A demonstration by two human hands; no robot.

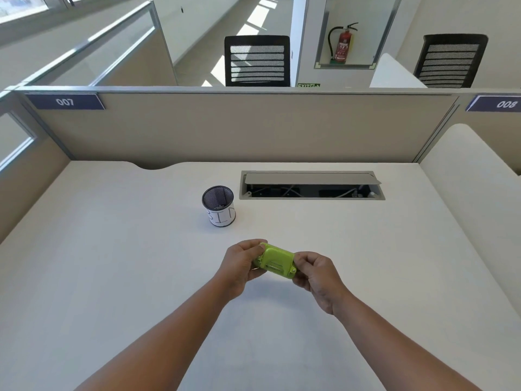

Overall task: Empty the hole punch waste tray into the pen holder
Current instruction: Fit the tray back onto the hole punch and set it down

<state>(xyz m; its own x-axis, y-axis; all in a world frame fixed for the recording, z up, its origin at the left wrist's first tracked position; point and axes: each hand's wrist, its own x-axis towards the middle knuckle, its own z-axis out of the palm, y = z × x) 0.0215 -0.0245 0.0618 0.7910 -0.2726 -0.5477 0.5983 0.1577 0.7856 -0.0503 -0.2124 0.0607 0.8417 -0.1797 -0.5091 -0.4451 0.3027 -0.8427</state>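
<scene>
1. Head view: both hands hold the green punch [275, 260] above the near tabletop [112, 263].
2. Left hand [243, 265] and right hand [315, 273]: fingers pinching its ends, hiding them.
3. Holder [218, 206] stands farther left; its contents are unclear.

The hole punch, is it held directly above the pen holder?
No, both hands hold the hole punch nearer the person, well short of the pen holder.

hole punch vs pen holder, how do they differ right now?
The hole punch is bright green and solid; the pen holder is dark mesh with a white label. The hole punch is tilted, held between left hand and right hand; the pen holder stands upright on the desk, untouched. Both are small desk items.
</scene>
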